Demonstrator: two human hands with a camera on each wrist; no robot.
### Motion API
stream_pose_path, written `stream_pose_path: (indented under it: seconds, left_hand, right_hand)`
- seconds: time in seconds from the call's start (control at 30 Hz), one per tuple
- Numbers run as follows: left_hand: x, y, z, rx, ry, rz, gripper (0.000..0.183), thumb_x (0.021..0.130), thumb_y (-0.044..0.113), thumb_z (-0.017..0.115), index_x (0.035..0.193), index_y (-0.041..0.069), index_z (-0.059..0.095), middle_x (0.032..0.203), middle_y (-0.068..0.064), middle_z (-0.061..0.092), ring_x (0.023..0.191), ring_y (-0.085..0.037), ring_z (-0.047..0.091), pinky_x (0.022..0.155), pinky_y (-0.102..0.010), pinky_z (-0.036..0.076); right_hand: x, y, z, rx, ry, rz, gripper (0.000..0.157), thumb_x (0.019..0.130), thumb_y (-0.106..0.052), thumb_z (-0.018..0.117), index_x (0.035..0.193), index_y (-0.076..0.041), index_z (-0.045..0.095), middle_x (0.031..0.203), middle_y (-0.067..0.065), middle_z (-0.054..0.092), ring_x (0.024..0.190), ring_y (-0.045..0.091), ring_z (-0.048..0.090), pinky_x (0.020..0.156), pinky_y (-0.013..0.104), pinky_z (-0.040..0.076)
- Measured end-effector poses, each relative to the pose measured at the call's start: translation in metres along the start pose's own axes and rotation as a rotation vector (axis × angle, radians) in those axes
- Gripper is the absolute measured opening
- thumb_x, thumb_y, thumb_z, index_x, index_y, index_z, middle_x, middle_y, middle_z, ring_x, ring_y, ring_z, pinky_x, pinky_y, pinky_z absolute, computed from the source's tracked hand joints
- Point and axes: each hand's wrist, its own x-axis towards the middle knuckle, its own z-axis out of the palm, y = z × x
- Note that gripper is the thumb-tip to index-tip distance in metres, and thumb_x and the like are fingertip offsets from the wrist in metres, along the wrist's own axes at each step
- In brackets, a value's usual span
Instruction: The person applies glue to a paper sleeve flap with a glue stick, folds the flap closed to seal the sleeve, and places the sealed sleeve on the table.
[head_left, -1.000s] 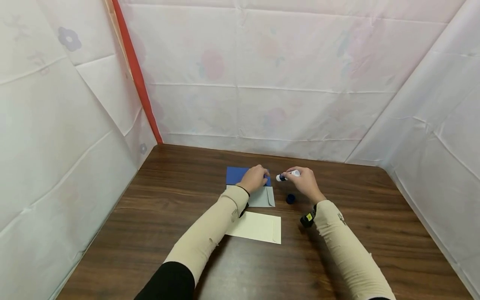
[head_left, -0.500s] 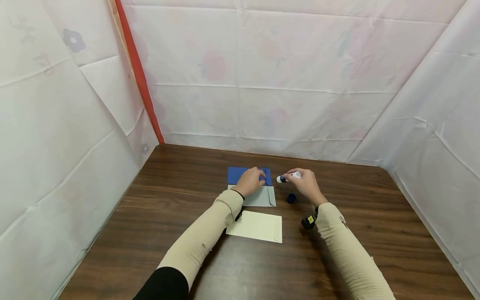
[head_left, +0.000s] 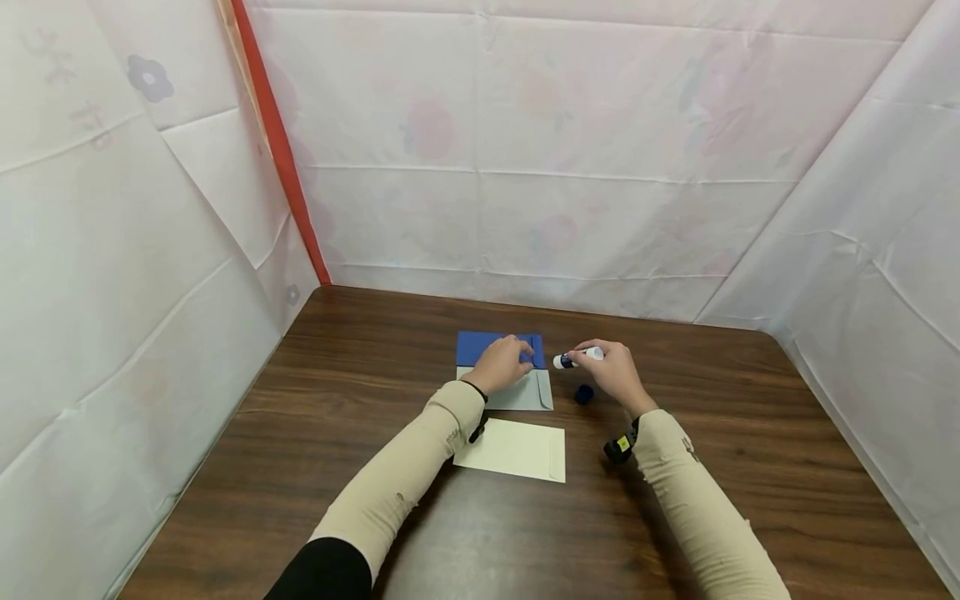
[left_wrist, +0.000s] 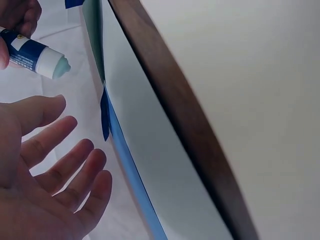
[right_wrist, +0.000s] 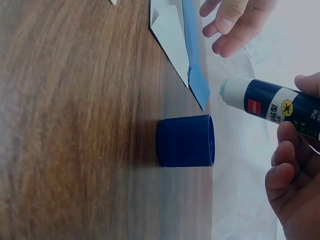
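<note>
My right hand (head_left: 617, 373) grips a glue stick (right_wrist: 275, 102), its thumb and fingers around the dark blue barrel. The tube is uncapped, and its pale glue tip (left_wrist: 62, 68) points toward my left hand. My left hand (head_left: 502, 367) hovers over the blue envelope (head_left: 474, 348) and the pale grey envelope (head_left: 536, 393), its fingers relaxed and slightly bent with nothing between them. At its right end, the blue envelope's flap (right_wrist: 200, 85) stands a little raised. The dark blue glue cap (right_wrist: 185, 141) lies on the table below the glue stick.
A cream envelope (head_left: 517, 450) lies nearer the front, partly under my left wrist. All three envelopes are in a column on the brown wooden table (head_left: 337, 417). White patterned sheets (head_left: 600, 167) hang at the back and both sides.
My left hand has drawn back slightly to the left, so more of the blue envelope's flap end shows. My right hand keeps the glue stick in almost the same place.
</note>
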Motion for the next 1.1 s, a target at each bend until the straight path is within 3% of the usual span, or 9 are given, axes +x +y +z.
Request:
stream_pose_path:
  seconds: [0.5,0.8,1.1]
  left_hand:
    - [-0.007,0.007,-0.004,-0.019,-0.035,0.02,0.034,0.095,0.019,0.064,0.128,0.01,0.063,0.13,-0.01,0.061,0.121,-0.027,0.057,0.099,-0.041,0.048]
    - [-0.016,0.016,-0.015,-0.059,-0.13,0.027,0.05,0.093,0.022,0.066,0.14,0.012,0.052,0.142,-0.01,0.052,0.132,-0.029,0.049,0.104,-0.044,0.045]
    - [-0.029,0.015,-0.017,-0.077,-0.107,0.068,0.049,0.092,0.023,0.068,0.137,0.01,0.055,0.14,-0.011,0.052,0.132,-0.031,0.047,0.107,-0.047,0.042]
  right_hand:
    - [-0.013,-0.006,0.005,0.089,-0.021,0.009,0.035,0.09,-0.036,0.069,0.103,-0.004,0.073,0.084,0.019,0.069,0.058,0.01,0.05,0.051,0.024,0.044]
    - [-0.023,-0.017,0.008,0.115,-0.024,0.018,0.031,0.09,-0.032,0.07,0.103,-0.004,0.074,0.091,0.017,0.07,0.06,0.011,0.05,0.052,0.023,0.044]
    - [-0.031,-0.013,0.013,0.135,-0.034,0.02,0.03,0.09,-0.033,0.07,0.102,-0.006,0.074,0.092,0.015,0.069,0.061,0.013,0.049,0.052,0.025,0.043]
